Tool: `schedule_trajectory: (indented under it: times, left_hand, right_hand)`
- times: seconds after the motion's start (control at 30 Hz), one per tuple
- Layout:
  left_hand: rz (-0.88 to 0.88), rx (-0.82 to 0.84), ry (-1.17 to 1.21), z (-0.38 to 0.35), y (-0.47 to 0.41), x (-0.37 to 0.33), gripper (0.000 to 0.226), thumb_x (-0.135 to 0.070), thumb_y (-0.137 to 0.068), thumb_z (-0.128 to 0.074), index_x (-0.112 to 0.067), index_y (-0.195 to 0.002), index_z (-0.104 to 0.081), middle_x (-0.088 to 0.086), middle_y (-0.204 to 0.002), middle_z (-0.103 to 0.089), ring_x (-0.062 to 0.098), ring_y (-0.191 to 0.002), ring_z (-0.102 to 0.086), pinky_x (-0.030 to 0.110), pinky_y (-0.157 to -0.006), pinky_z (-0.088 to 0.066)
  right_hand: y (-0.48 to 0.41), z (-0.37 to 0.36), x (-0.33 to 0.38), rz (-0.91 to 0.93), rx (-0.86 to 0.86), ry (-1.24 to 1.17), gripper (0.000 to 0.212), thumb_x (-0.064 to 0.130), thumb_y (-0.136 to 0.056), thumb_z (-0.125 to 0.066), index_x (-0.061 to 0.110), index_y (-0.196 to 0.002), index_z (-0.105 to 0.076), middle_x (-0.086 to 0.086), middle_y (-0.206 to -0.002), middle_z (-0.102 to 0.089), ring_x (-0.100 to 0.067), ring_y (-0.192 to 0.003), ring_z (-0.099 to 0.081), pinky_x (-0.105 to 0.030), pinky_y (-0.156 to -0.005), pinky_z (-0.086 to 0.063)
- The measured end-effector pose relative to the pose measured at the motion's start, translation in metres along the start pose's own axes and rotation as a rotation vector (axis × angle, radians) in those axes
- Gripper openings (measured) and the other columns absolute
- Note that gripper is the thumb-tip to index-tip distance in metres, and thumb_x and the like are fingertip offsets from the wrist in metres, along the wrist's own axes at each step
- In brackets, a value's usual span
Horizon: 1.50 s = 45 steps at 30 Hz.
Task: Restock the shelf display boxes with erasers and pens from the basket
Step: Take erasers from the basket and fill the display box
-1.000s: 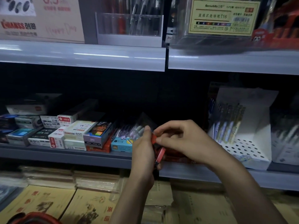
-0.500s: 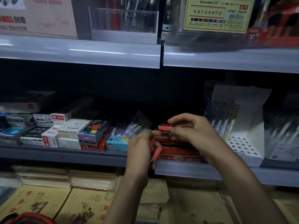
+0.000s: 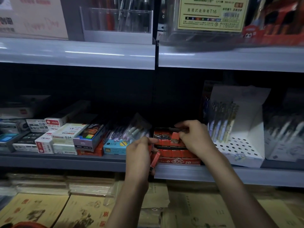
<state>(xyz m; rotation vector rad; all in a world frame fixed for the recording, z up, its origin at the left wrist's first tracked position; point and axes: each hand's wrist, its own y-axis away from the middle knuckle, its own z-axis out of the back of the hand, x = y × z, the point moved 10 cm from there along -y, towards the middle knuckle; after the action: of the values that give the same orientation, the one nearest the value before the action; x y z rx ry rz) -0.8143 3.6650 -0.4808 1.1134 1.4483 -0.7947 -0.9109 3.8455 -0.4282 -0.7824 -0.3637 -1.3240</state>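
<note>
A red display box marked 2B (image 3: 179,159) sits on the middle shelf, filled with rows of red-wrapped erasers (image 3: 166,142). My right hand (image 3: 195,137) reaches over the box's back row and pinches one red eraser (image 3: 174,137) at the top of the stack. My left hand (image 3: 139,153) hovers just left of the box, closed around a few more red erasers (image 3: 155,159) that stick out below its fingers. The basket shows only as a red rim (image 3: 28,225) at the bottom left corner.
Small boxes of refills and erasers (image 3: 65,137) crowd the shelf to the left, with a blue box (image 3: 115,148) and bagged pens (image 3: 131,130) beside my left hand. A white perforated pen display (image 3: 236,145) stands to the right. Yellow notebooks (image 3: 82,213) lie below.
My right hand moved from my left hand out to the red box, carrying one eraser to the top back row. My left hand stayed beside the box with its erasers.
</note>
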Motion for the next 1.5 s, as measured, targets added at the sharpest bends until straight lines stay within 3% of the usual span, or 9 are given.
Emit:
schedule_trajectory:
  times: [0.07, 0.17, 0.3, 0.5, 0.8, 1.17, 1.37, 1.5]
  left_hand:
    - [-0.005, -0.001, -0.001, 0.0, 0.0, 0.0, 0.03, -0.026, -0.106, -0.045, -0.014, -0.1, -0.072, 0.003, -0.073, -0.06, 0.007, -0.051, -0.056, 0.021, -0.039, -0.037]
    - [-0.001, -0.006, 0.004, 0.0, -0.001, 0.0, 0.029, -0.025, -0.105, -0.046, -0.015, -0.098, -0.072, 0.004, -0.074, -0.061, 0.006, -0.049, -0.056, 0.021, -0.039, -0.037]
    - [0.011, -0.008, 0.005, 0.001, -0.002, -0.001, 0.029, -0.026, -0.105, -0.046, -0.015, -0.099, -0.072, 0.002, -0.074, -0.062, 0.003, -0.047, -0.057, 0.02, -0.039, -0.038]
    - [0.022, -0.011, -0.012, 0.004, 0.0, 0.0, 0.031, -0.028, -0.106, -0.044, -0.016, -0.1, -0.072, 0.005, -0.078, -0.063, 0.014, -0.062, -0.058, 0.02, -0.04, -0.038]
    - [0.032, 0.015, -0.016, 0.004, -0.005, 0.003, 0.031, -0.028, -0.105, -0.043, -0.017, -0.104, -0.072, 0.005, -0.075, -0.063, 0.009, -0.052, -0.057, 0.021, -0.039, -0.036]
    - [0.051, 0.007, 0.007, 0.005, -0.004, 0.003, 0.031, -0.029, -0.105, -0.045, -0.015, -0.102, -0.073, 0.002, -0.069, -0.062, 0.011, -0.052, -0.057, 0.021, -0.039, -0.036]
    - [0.055, 0.011, 0.008, 0.003, -0.004, 0.004, 0.031, -0.03, -0.105, -0.046, -0.014, -0.101, -0.072, -0.001, -0.063, -0.063, 0.005, -0.045, -0.059, 0.016, -0.038, -0.036]
    - [0.049, 0.015, -0.012, 0.005, -0.006, 0.005, 0.032, -0.031, -0.106, -0.045, -0.015, -0.102, -0.072, 0.004, -0.073, -0.063, 0.011, -0.054, -0.057, 0.019, -0.039, -0.036]
  right_hand:
    - [0.001, 0.003, 0.004, 0.034, -0.026, 0.045, 0.035, 0.006, -0.098, -0.059, 0.018, -0.129, -0.07, -0.003, -0.126, -0.07, -0.015, -0.112, -0.066, -0.014, -0.084, -0.042]
    - [0.002, 0.003, 0.007, 0.051, 0.007, 0.109, 0.032, 0.016, -0.094, -0.07, 0.016, -0.126, -0.07, 0.0, -0.109, -0.07, -0.01, -0.092, -0.061, -0.01, -0.066, -0.04]
    - [0.004, -0.009, 0.003, 0.023, 0.114, 0.194, 0.03, 0.021, -0.089, -0.078, 0.024, -0.118, -0.072, 0.002, -0.111, -0.068, -0.012, -0.098, -0.062, -0.028, -0.081, -0.054]
    - [-0.004, -0.016, 0.005, 0.085, 0.071, 0.232, 0.031, 0.011, -0.097, -0.065, 0.022, -0.125, -0.071, -0.003, -0.124, -0.069, -0.022, -0.11, -0.066, -0.034, -0.089, -0.056]
    - [-0.01, -0.013, 0.006, 0.072, 0.017, 0.245, 0.03, 0.016, -0.091, -0.073, 0.023, -0.12, -0.072, -0.003, -0.119, -0.071, -0.023, -0.108, -0.067, -0.033, -0.086, -0.055]
    - [-0.007, -0.033, 0.032, 0.145, 0.01, 0.26, 0.036, 0.042, -0.085, -0.079, 0.022, -0.114, -0.071, 0.0, -0.108, -0.07, -0.019, -0.098, -0.066, -0.036, -0.081, -0.056]
    - [-0.011, -0.033, 0.029, 0.106, 0.017, 0.207, 0.036, 0.037, -0.083, -0.083, 0.017, -0.11, -0.072, -0.002, -0.106, -0.069, -0.02, -0.097, -0.066, -0.031, -0.079, -0.055]
    - [-0.009, -0.027, 0.024, 0.113, 0.041, 0.175, 0.034, 0.027, -0.081, -0.086, 0.021, -0.112, -0.073, 0.001, -0.107, -0.069, -0.013, -0.093, -0.062, -0.024, -0.074, -0.046]
